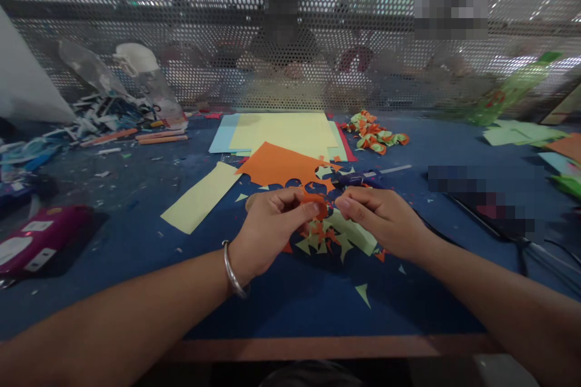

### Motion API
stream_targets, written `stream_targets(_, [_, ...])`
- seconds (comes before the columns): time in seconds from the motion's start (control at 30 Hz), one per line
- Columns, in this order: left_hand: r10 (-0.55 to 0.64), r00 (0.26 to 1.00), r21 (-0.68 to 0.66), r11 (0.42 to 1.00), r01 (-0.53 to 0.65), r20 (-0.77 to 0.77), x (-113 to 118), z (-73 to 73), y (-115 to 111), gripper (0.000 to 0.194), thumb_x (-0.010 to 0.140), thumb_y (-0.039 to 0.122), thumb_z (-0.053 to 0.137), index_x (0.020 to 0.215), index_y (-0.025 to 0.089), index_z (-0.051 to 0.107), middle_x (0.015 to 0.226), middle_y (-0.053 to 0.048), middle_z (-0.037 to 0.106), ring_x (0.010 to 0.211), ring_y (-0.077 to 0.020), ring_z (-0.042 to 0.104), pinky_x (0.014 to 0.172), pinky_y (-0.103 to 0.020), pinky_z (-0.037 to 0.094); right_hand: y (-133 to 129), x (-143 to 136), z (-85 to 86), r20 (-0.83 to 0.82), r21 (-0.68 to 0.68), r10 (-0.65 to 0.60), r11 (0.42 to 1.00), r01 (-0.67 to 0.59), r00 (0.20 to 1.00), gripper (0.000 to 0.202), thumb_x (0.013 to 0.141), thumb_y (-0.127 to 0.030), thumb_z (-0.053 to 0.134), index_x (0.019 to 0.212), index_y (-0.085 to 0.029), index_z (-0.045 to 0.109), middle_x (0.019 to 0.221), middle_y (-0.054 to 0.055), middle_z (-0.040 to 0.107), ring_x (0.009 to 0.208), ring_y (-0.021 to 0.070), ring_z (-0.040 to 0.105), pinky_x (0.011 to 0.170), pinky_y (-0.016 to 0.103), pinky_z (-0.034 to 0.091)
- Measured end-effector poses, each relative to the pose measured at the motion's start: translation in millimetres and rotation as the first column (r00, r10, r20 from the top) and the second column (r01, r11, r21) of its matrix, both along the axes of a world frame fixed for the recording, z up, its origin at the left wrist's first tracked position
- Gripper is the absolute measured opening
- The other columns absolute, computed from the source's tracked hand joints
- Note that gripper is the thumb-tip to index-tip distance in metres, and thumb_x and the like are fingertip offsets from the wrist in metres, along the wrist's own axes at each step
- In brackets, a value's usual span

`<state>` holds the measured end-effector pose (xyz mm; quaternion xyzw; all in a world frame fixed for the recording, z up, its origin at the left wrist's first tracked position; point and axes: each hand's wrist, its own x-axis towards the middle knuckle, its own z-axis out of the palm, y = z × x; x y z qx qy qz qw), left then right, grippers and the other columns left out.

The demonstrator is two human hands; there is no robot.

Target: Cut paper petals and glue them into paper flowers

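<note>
My left hand (267,224), with a silver bangle at its wrist, pinches a small orange paper piece (319,205) between thumb and finger. Close to the right of that piece, my right hand (379,214) is closed in a pinch; whatever its fingertips hold is too small to make out. Behind both hands lies an orange sheet (276,164) with round bites cut from its near edge. Green and orange scraps (320,239) are scattered under the hands, beside a pale green strip (356,231). A blue tool (363,178) with a pale stick lies just behind my right hand.
Yellow sheets (284,130) and a pile of paper curls (374,133) lie near a perforated screen (204,60). At left are a bottle (157,87), a pale yellow strip (202,198) and a magenta case (43,239). A blurred dark object (485,202) with cables is at right.
</note>
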<state>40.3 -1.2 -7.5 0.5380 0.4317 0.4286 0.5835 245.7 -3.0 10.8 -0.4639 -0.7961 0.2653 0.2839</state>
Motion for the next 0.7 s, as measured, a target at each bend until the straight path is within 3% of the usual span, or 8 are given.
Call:
stream_targets(0.53, [-0.028,0.999,0.010,1.000,0.028,0.015,0.2,0.7,-1.0,0.020,0.078,0.035,0.076,0.071,0.017,0.070,0.068,-0.001,0.065,0.060,-0.0091,0.054,0.059,-0.024,0.044,-0.1,-0.9,0.1,-0.001,0.039,0.005,0.999,-0.005,1.000,0.054,0.101,-0.057,0.043,0.060,-0.021,0.040,0.059,-0.004,0.038,0.054,0.0105,0.038,0.052,0.026,0.030])
stream_targets(0.7, [-0.025,0.994,-0.097,0.995,0.035,0.103,-0.2,2.8,-1.3,0.021,0.075,0.033,0.080,0.073,0.017,0.067,0.068,-0.001,0.069,0.060,-0.0110,0.063,0.060,-0.025,0.050,0.6,1.8,-1.4,0.020,0.036,-0.019,0.999,0.018,1.000,0.053,0.101,-0.056,0.043,0.062,-0.021,0.046,0.058,-0.004,0.042,0.055,0.0110,0.041,0.053,0.026,0.031])
